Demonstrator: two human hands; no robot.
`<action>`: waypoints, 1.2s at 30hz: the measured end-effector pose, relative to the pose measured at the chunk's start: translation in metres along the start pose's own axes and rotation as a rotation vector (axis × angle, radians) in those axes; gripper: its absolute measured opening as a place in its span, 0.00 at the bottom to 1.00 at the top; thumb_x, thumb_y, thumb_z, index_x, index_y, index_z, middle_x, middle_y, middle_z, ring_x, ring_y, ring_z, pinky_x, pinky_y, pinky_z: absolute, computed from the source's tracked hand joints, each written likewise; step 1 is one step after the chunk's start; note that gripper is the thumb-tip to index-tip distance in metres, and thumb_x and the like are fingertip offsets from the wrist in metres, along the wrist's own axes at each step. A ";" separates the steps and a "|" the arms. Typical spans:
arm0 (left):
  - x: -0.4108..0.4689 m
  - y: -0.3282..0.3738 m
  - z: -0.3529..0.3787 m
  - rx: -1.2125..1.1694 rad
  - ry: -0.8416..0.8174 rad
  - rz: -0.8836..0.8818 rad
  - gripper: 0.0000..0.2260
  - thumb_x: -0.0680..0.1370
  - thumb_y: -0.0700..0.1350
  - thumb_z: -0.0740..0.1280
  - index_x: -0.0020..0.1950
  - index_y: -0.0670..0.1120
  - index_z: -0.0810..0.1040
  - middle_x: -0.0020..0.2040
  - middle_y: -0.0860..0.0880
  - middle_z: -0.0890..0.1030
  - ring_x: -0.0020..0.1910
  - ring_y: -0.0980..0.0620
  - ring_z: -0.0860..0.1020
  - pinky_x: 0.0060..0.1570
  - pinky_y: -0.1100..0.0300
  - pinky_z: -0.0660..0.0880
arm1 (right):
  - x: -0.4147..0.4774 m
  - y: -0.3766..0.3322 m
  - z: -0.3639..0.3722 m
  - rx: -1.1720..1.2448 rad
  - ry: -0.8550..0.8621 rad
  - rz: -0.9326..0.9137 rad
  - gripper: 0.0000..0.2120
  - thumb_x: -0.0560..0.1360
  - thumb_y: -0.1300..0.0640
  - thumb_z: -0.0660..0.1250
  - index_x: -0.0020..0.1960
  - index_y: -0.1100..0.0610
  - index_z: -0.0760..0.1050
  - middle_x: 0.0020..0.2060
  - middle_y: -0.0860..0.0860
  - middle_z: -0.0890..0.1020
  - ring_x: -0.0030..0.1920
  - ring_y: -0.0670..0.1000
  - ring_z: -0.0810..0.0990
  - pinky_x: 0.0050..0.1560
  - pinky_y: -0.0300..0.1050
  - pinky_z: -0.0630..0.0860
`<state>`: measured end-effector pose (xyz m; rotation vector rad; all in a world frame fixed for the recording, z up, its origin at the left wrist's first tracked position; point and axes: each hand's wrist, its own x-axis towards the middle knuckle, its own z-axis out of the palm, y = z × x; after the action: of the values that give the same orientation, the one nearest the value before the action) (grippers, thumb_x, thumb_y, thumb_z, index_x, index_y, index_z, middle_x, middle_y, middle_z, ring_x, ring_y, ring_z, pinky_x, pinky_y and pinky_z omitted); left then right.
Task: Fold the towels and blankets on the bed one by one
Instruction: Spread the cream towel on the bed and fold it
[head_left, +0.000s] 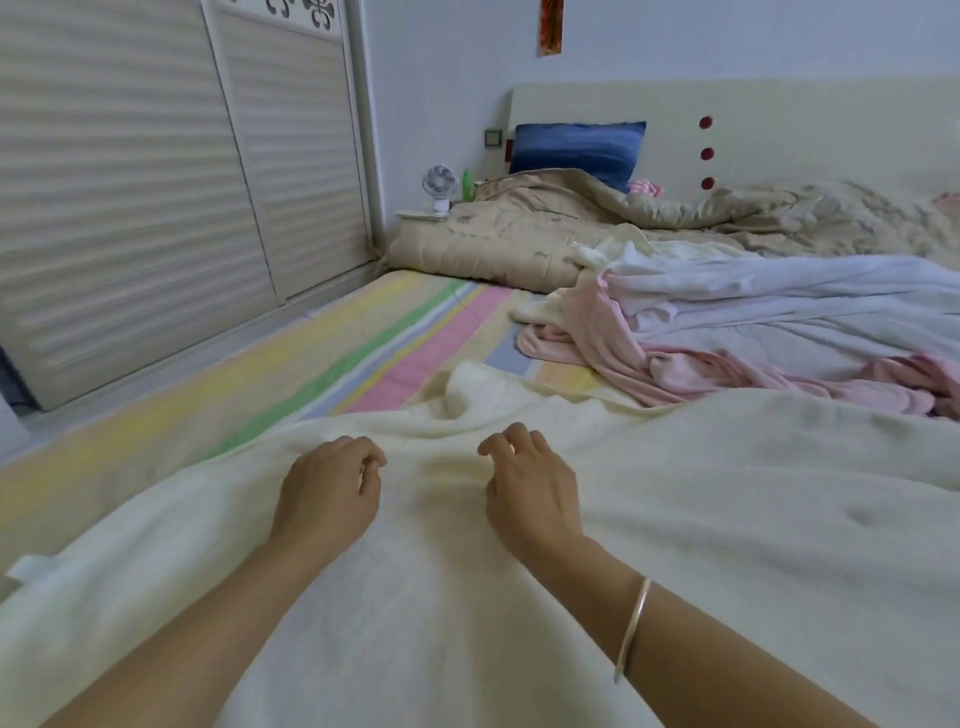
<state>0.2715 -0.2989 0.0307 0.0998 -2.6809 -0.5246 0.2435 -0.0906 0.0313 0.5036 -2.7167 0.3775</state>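
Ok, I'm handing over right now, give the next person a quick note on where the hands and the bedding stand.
Left hand and right hand: both over the cream blanket, fingers curled, side by side; whether they pinch the fabric is unclear.
Cream blanket lies spread and rumpled across the near bed, no fold visible.
Behind it to the right lies an unfolded heap: pink towel under a white blanket. Beige quilt is bunched by the headboard.
Done: nothing visibly folded.
Left: cream blanket first, then the heap, one by one.
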 end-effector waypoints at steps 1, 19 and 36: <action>0.012 0.001 0.004 -0.022 0.016 0.001 0.08 0.78 0.41 0.62 0.50 0.51 0.80 0.47 0.54 0.80 0.45 0.51 0.78 0.42 0.57 0.73 | 0.018 0.005 0.000 0.005 -0.024 0.018 0.19 0.72 0.65 0.62 0.61 0.53 0.74 0.55 0.50 0.74 0.52 0.54 0.76 0.39 0.44 0.66; 0.142 -0.036 0.052 -0.173 -0.434 -0.142 0.26 0.67 0.73 0.65 0.36 0.49 0.78 0.29 0.57 0.73 0.31 0.56 0.72 0.35 0.60 0.66 | 0.229 0.067 0.084 -0.051 -0.470 0.284 0.14 0.70 0.59 0.65 0.55 0.58 0.73 0.43 0.53 0.83 0.43 0.55 0.82 0.41 0.45 0.79; 0.117 0.196 0.117 -0.272 -0.183 0.477 0.14 0.78 0.43 0.61 0.63 0.51 0.73 0.61 0.54 0.75 0.60 0.51 0.72 0.57 0.58 0.69 | 0.055 0.234 -0.076 -0.450 -0.462 0.157 0.24 0.79 0.36 0.44 0.46 0.48 0.73 0.47 0.53 0.82 0.49 0.56 0.78 0.48 0.47 0.69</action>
<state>0.1185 -0.0933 0.0496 -0.6754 -2.6389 -0.7567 0.1266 0.1282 0.0757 0.2729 -3.1544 -0.3585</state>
